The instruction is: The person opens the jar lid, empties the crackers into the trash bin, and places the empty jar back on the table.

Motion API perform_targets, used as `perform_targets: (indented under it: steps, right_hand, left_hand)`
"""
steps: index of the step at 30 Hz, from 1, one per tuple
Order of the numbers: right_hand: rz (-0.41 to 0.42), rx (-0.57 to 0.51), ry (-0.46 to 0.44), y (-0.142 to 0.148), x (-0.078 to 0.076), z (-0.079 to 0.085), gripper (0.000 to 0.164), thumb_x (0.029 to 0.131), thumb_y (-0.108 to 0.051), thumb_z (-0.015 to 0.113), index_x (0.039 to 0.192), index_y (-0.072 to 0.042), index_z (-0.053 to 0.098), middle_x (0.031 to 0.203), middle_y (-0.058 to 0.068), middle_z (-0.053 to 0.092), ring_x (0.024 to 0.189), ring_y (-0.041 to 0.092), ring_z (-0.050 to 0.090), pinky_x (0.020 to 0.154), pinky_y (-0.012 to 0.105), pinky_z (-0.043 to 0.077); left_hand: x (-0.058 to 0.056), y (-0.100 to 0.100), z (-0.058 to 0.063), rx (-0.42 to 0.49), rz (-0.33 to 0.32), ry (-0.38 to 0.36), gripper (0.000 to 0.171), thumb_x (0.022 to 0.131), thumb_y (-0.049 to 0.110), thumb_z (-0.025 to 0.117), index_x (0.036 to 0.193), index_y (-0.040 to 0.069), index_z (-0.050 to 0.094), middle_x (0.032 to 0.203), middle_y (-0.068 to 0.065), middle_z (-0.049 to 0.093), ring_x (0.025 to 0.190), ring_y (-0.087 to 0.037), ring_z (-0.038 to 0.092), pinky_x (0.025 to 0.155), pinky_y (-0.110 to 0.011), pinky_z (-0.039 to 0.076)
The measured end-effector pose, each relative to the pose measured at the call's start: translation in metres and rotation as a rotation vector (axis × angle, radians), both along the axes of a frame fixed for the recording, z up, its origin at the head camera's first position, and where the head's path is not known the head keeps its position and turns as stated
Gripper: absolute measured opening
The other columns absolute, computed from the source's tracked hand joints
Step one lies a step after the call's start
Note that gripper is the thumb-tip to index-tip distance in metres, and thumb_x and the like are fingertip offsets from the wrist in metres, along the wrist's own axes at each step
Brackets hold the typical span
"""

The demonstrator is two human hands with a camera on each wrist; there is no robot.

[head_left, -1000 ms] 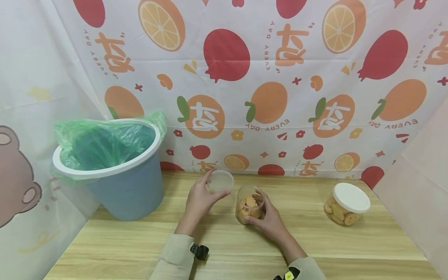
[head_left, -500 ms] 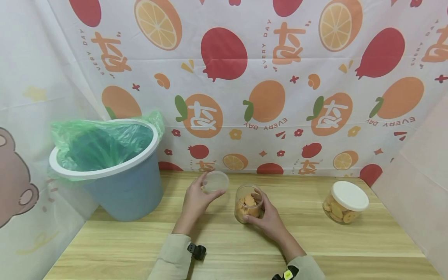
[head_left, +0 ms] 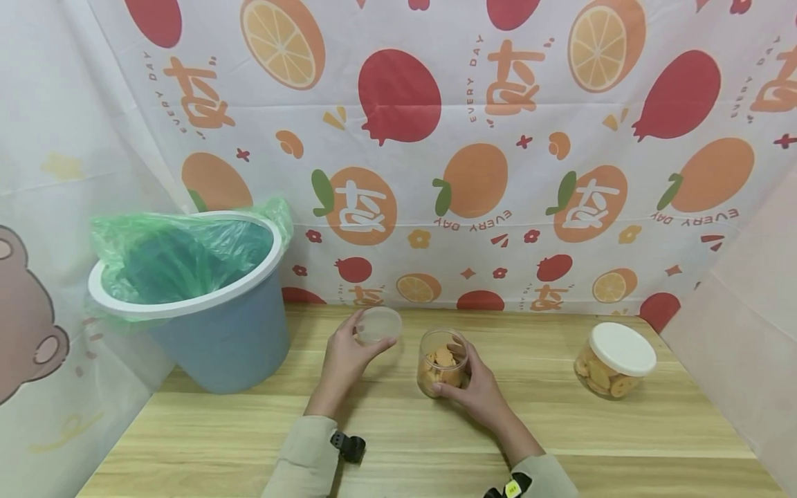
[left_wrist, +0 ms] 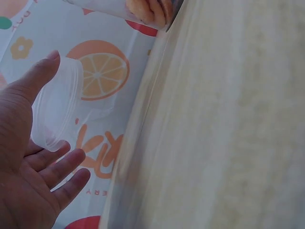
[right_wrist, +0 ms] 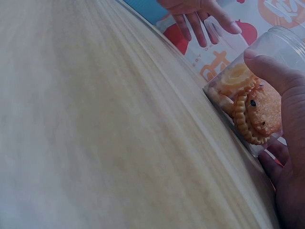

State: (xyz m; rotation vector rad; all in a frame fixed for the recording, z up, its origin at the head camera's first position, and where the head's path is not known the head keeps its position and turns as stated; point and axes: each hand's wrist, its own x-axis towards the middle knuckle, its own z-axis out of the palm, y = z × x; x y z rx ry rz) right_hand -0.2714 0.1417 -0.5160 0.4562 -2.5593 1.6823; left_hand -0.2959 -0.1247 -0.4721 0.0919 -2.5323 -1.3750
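Observation:
My left hand pinches a round translucent lid by its edges, thumb on one side and fingers on the other. In the left wrist view the lid is tilted, and the last fingers are spread apart from it. To its right, a clear jar with its top uncovered stands on the table, partly filled with cookies. My right hand grips this jar from the right side, thumb in front. The right wrist view shows a crimped-edge cookie through the wall, under my thumb.
A second jar of cookies with a white lid stands at the right on the wooden table. At the left is a blue bin lined with a green bag. A fruit-print cloth hangs behind.
My left hand has moved a little to the left with the lid, away from the uncovered jar. The right hand keeps its grip on the jar in the same place.

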Motion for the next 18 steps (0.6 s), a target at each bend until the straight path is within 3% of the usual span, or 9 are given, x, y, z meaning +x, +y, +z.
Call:
perform_targets:
  steps: [18]
  right_hand:
    - [-0.003,0.011,0.004,0.0004,-0.0024,-0.003,0.097,0.078,-0.035,0.088,0.154,-0.044,0.029,0.152,0.005,0.052,0.142,0.032,0.048,0.118,0.057,0.034]
  left_hand:
    - [-0.0022,-0.0038,-0.0095,0.025,-0.019,-0.034,0.1,0.074,0.05,0.087,0.153,0.005,0.043,0.15,-0.022,0.052,0.134,-0.038,0.054,0.104,-0.056,0.05]
